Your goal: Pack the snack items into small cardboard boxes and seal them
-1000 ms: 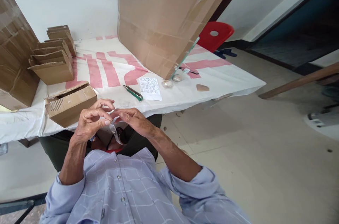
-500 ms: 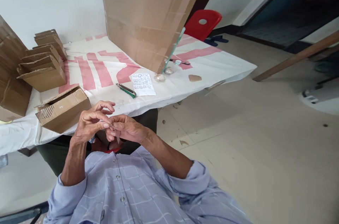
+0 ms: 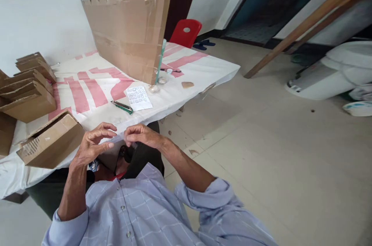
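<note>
My left hand (image 3: pixel 93 143) and my right hand (image 3: pixel 142 135) are raised in front of my chest, just before the table's near edge. Each pinches one end of a short clear strip (image 3: pixel 119 140) that looks like tape, stretched between the fingertips. The other fingers of my left hand are curled and spread above the pinch. A small brown cardboard box (image 3: pixel 49 143) lies on the table right beside my left hand. Beyond my hands, a green utility knife (image 3: pixel 122 106) and a white sheet printed with small squares (image 3: pixel 138 97) lie on the cloth.
The table (image 3: pixel 203 69) wears a white cloth with red lettering. A large cardboard sheet (image 3: pixel 124 32) stands upright on it beside a green-edged pane. Folded cartons (image 3: pixel 29 83) are stacked at left. A red stool (image 3: pixel 186 30) and a leaning wooden beam (image 3: pixel 302 25) stand beyond.
My hands were pressed close together half a second ago and have drawn apart, stretching the clear strip level between them. The view has swung to the right and down.
</note>
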